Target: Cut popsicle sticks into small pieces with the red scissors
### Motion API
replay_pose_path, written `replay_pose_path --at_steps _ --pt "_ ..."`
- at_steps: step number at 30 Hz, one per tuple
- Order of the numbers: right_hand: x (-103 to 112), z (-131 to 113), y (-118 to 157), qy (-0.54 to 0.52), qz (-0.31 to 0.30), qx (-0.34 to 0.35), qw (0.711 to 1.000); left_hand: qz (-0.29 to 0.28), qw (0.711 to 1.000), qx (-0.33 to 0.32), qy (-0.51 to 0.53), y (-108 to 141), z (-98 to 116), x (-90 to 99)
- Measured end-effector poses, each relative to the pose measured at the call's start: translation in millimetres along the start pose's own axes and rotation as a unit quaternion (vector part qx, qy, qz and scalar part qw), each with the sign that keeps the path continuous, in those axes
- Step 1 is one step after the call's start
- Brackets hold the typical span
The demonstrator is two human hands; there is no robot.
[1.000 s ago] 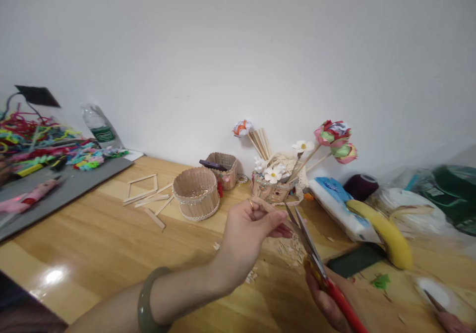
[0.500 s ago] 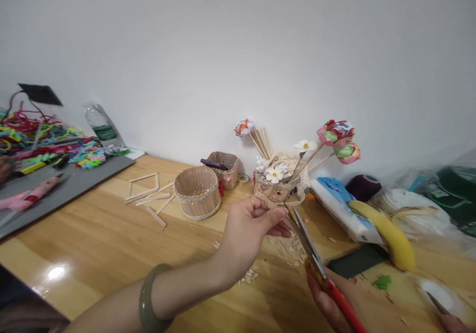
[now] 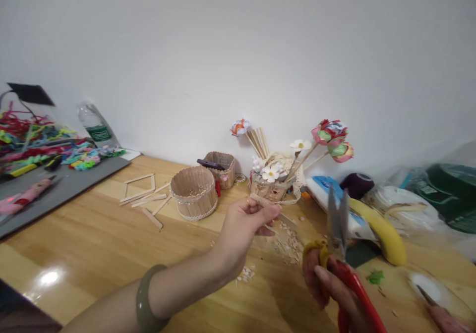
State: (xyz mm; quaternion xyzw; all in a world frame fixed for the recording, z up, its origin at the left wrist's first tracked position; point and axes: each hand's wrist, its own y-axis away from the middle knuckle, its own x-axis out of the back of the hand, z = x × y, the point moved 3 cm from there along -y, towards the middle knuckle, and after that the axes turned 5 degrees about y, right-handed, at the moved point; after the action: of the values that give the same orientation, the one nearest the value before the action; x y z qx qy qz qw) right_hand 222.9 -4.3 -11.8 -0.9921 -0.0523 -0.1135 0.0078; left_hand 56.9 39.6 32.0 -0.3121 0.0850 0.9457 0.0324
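My left hand [image 3: 241, 229], with a green bangle on its wrist, pinches a flat wooden craft stick [image 3: 288, 221] between thumb and fingers. The stick's free end points right and slightly down. In my right hand [image 3: 327, 283] is a pair of scissors [image 3: 337, 231] with red and yellow handles. Its blades point up, slightly apart, to the right of the stick and not touching it. Small wood chips [image 3: 288, 244] lie on the table below. A round basket of craft sticks [image 3: 195, 199] stands left of my left hand, trimmed with lace at its base.
Behind my hands stands a decorated basket [image 3: 269, 188] with paper flowers. Loose craft sticks [image 3: 150, 201] lie at left, beside a grey mat [image 3: 92, 174]. A tissue pack [image 3: 322, 194], a banana [image 3: 383, 231] and a dark phone [image 3: 362, 253] are at right. Another hand [image 3: 444, 319] holds a pointed tool.
The scissors have moved right, away from the stick, and turned more upright. My left hand keeps hold of the stick and has shifted slightly left.
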Motion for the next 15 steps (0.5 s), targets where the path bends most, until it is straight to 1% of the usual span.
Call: replay_pose_path --at_steps 2,5,6,9,12,15 --pt "4.0 2.0 -4.0 -0.019 0.033 0.003 0.999 -0.004 0.999 0.038 0.013 0.2 -11.8 1.0" --pt "11.1 6.3 -7.0 0.001 0.1 0.011 0.995 -0.007 0.996 0.09 0.024 3.7 -30.2 0.8" --pt "12.5 6.9 -6.9 0.004 0.111 0.02 0.994 -0.009 0.995 0.099 0.026 5.4 -34.7 0.2" --pt "14.7 7.6 -4.7 0.005 0.115 0.036 0.993 -0.022 0.993 0.117 0.026 9.8 -42.1 -1.7" --pt "18.0 8.6 -2.8 0.012 0.143 0.035 0.989 -0.045 0.987 0.15 -0.017 10.8 -45.6 -2.0" --pt "21.0 9.2 -3.2 0.015 0.169 0.043 0.985 -0.097 0.971 0.193 -0.101 11.0 -51.0 -2.6"
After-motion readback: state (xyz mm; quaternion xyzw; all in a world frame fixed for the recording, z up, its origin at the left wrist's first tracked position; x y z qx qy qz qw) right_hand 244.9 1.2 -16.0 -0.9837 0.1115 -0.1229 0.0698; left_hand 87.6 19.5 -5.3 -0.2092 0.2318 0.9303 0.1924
